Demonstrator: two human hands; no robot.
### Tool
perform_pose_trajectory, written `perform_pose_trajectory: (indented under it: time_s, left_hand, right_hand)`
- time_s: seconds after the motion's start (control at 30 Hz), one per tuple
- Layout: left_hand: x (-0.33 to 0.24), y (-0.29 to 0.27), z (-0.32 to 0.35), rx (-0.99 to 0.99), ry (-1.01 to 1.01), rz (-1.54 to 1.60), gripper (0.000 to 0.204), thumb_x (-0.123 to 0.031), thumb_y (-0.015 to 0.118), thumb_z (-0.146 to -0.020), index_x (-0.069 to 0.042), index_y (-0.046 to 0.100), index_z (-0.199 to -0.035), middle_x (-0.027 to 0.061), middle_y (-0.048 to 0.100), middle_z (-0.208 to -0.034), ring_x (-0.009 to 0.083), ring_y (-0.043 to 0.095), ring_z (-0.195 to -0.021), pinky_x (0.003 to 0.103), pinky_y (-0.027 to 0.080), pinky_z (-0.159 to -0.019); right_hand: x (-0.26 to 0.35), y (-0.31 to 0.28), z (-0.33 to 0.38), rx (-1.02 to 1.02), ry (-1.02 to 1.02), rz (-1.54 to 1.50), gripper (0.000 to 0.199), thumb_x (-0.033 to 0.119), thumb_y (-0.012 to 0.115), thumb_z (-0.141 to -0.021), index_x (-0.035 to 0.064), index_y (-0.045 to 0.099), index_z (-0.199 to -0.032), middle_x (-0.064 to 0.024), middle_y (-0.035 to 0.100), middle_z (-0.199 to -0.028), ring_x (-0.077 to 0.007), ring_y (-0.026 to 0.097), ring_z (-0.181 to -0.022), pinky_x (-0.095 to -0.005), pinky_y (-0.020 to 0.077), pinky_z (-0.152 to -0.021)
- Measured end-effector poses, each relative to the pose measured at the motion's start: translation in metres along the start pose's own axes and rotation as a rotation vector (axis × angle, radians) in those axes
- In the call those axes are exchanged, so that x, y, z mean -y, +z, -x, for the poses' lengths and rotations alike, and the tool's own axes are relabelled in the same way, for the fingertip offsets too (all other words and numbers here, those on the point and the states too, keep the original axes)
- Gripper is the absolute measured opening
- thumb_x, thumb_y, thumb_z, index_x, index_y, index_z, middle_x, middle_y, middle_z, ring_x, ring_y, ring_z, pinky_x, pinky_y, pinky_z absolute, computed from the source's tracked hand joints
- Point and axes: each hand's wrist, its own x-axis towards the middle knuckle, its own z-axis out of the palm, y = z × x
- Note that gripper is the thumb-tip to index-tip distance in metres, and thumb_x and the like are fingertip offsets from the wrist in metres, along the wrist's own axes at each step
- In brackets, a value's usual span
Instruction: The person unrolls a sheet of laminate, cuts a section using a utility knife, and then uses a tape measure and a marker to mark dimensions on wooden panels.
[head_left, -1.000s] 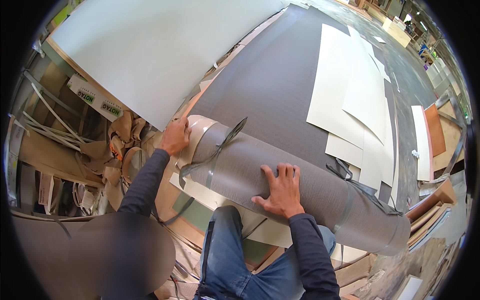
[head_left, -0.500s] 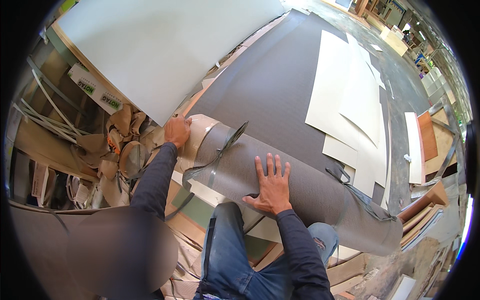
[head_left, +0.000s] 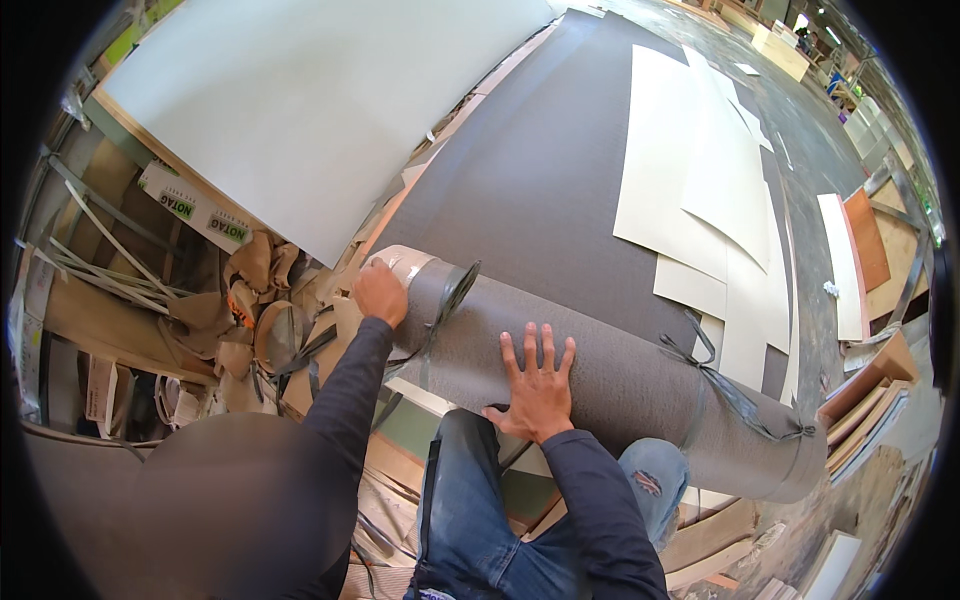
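Note:
A long brown-grey roll [head_left: 640,385] of sheet material lies across in front of my knees. Dark plastic ties are knotted round it near both ends: a left tie [head_left: 452,300] and a right tie [head_left: 745,400]. Tan tape or paper [head_left: 408,262] wraps its left end. My left hand [head_left: 382,295] is closed against that end, its curled fingers hiding whatever they hold. My right hand [head_left: 540,385] rests flat on the middle of the roll, fingers spread and thumb out to the left.
Beyond the roll stretches a dark flat sheet [head_left: 520,150], with several cream sheets [head_left: 665,170] on its right. A large pale board [head_left: 300,90] stands at the left. Crumpled brown paper [head_left: 255,265] and straps clutter below it. Stacked boards [head_left: 870,405] lean at the right.
My left hand has come nearer and to the right, over the roll's left end. The right hand stays flat on the roll. The whole view has shifted slightly.

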Motion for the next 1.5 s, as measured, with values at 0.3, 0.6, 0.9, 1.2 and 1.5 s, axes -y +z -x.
perform_pose_trajectory:
  time_s: [0.3,0.6,0.9,1.2,1.5]
  left_hand:
    - [-0.022,0.012,-0.041,0.358,-0.178,0.027,0.033,-0.023,0.06,-0.088,-0.001,0.072,-0.11,0.0198,0.068,-0.12,0.0363,0.064,-0.115,0.047,0.051,-0.094]
    - [-0.013,0.04,-0.052,0.191,-0.24,0.05,0.031,-0.017,0.049,-0.094,0.001,0.072,-0.103,0.0211,0.07,-0.112,0.0361,0.069,-0.102,0.045,0.056,-0.084]
    - [-0.04,-0.004,-0.063,0.32,-0.443,0.239,0.042,-0.033,0.068,-0.085,0.001,0.073,-0.11,0.0193,0.069,-0.117,0.0333,0.066,-0.107,0.041,0.049,-0.096]
    - [-0.027,0.105,-0.148,0.075,-0.845,0.32,0.027,-0.018,0.066,-0.084,-0.004,0.073,-0.105,0.0135,0.071,-0.105,0.0282,0.062,-0.096,0.04,0.048,-0.086]
    - [-0.02,0.121,-0.103,-0.148,0.046,0.158,0.02,-0.02,0.06,-0.082,-0.003,0.069,-0.083,0.0198,0.066,-0.087,0.0368,0.06,-0.086,0.05,0.044,-0.074]
  right_hand:
    - [-0.001,-0.005,-0.002,0.015,0.018,-0.036,0.114,0.067,0.073,-0.066,0.0139,0.026,-0.156,-0.0218,0.027,-0.155,-0.0435,0.021,-0.145,-0.0701,0.0128,-0.114]
    - [-0.001,-0.01,0.002,-0.002,-0.001,-0.03,0.115,0.067,0.074,-0.065,0.0112,0.027,-0.155,-0.0234,0.031,-0.154,-0.0441,0.025,-0.144,-0.0699,0.0156,-0.113]
    - [-0.003,-0.011,0.008,0.005,-0.001,-0.044,0.117,0.065,0.073,-0.065,0.0089,0.024,-0.156,-0.0242,0.03,-0.154,-0.0445,0.024,-0.144,-0.0718,0.0148,-0.111]
    - [0.013,-0.012,-0.005,-0.087,-0.029,-0.071,0.116,0.063,0.074,-0.064,0.0064,0.027,-0.154,-0.0236,0.035,-0.149,-0.0416,0.029,-0.141,-0.0692,0.0179,-0.111]
    - [0.001,-0.003,-0.005,-0.077,0.007,-0.055,0.119,0.065,0.075,-0.062,0.0061,0.028,-0.153,-0.0238,0.032,-0.15,-0.0401,0.029,-0.14,-0.0687,0.0197,-0.111]
